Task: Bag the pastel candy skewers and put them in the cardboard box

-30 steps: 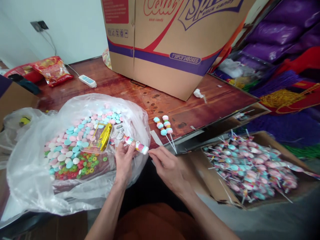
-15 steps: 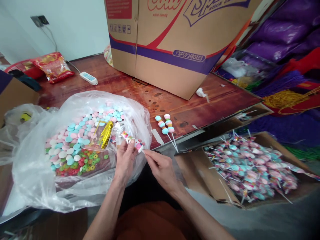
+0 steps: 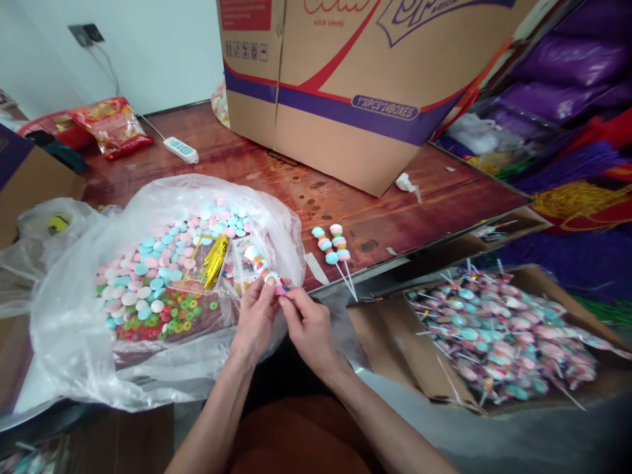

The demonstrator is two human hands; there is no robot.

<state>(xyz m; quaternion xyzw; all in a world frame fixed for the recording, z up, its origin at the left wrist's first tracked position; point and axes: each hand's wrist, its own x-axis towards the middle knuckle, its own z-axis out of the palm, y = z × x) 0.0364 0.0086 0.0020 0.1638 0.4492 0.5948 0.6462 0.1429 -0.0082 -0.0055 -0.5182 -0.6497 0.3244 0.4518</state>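
A candy skewer [image 3: 259, 261] in a clear, printed wrapper slants up and left from my fingers. My left hand [image 3: 257, 315] is closed around its lower part, thumb on top. Right against it, my right hand [image 3: 309, 324] pinches the wrapper's bottom end, where pink and blue print shows; the stick itself is hidden by my fingers. Beyond my hands, gold twist ties [image 3: 215, 262] sit in a clear tray among loose pastel candies [image 3: 143, 270] and ring-shaped candies [image 3: 182, 315] on a plastic bag [image 3: 74, 355]. Two unwrapped candy skewers [image 3: 332, 247] lie to the right.
A large carton [image 3: 336, 145] stands at the back of the wooden table [image 3: 217, 148]. Down to the right, an open cardboard box [image 3: 390, 342] holds many wrapped skewers. A white controller [image 3: 180, 150] and a red packet [image 3: 112, 128] lie at the back left.
My right hand has closed in on my left hand and now pinches at the wrapper's bottom end. More of the skewer's upper end shows. The view has shifted slightly.
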